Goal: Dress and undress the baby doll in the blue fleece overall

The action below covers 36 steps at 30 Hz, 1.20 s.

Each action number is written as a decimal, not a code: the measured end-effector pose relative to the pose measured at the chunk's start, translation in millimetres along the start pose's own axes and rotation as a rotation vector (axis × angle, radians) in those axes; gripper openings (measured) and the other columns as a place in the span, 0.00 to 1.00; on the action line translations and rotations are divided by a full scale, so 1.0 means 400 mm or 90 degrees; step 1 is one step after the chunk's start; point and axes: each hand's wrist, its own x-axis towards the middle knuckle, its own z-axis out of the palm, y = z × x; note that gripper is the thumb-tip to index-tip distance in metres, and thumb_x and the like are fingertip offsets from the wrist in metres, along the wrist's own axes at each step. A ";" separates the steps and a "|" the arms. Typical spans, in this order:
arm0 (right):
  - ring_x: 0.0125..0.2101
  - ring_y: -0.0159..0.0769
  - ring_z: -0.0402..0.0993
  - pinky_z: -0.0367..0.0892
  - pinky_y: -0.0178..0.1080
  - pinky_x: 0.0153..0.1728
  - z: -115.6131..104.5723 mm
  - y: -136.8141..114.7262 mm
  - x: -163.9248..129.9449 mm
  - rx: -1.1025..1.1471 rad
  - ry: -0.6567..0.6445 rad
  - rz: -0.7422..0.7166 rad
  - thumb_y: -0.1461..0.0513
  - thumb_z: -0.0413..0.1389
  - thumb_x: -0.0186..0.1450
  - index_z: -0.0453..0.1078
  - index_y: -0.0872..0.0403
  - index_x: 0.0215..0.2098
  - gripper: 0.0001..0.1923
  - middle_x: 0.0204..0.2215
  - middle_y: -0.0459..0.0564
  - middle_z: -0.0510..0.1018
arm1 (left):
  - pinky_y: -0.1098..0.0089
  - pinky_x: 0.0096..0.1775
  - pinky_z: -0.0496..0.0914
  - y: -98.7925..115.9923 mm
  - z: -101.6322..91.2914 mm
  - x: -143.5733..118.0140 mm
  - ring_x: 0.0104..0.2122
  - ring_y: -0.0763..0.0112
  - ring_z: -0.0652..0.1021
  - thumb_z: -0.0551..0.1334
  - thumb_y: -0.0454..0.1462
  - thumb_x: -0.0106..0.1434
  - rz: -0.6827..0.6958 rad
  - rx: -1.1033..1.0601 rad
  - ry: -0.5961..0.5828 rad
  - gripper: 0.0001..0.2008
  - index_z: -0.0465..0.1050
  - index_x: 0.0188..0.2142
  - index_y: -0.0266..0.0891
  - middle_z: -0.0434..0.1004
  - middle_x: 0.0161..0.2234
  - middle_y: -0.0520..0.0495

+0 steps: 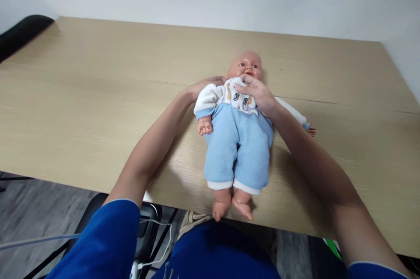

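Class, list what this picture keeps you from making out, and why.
All in the head view:
Left hand: finger ends hidden by the doll.
Doll's back: hidden, as it lies face up.
Chest animal design: partly covered by the right hand.
Black curved object: cut off by the left edge.

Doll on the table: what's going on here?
A person has both bare hands at the upper part of a doll that lies face up on a wooden table. The left hand is beside its neck and shoulder, fingertips partly hidden. The right hand is over the chest, fingers at the collar just below the chin; whether they grip the cloth, I can't tell. The doll wears its white and light-blue outfit, with its bare feet at the near edge.
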 end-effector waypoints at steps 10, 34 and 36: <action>0.47 0.48 0.88 0.87 0.49 0.51 0.004 0.001 0.004 0.006 -0.001 0.000 0.42 0.81 0.63 0.75 0.45 0.46 0.28 0.41 0.47 0.87 | 0.63 0.42 0.80 0.020 -0.106 -0.055 0.46 0.53 0.86 0.86 0.42 0.69 -0.212 0.095 -0.118 0.20 0.83 0.52 0.37 0.88 0.46 0.40; 0.36 0.50 0.81 0.75 0.50 0.42 -0.149 -0.132 -0.122 -0.666 0.076 0.065 0.34 0.60 0.81 0.80 0.46 0.33 0.31 0.31 0.53 0.85 | 0.65 0.44 0.78 0.039 -0.133 -0.057 0.46 0.51 0.88 0.88 0.35 0.56 -0.054 0.189 -0.126 0.22 0.94 0.50 0.39 0.93 0.47 0.39; 0.40 0.54 0.84 0.77 0.52 0.47 -0.156 -0.111 -0.161 -0.682 0.123 0.064 0.34 0.59 0.80 0.82 0.46 0.38 0.30 0.36 0.56 0.88 | 0.64 0.48 0.79 0.053 -0.136 -0.060 0.48 0.51 0.88 0.87 0.40 0.58 -0.062 0.262 -0.139 0.21 0.93 0.50 0.40 0.93 0.46 0.41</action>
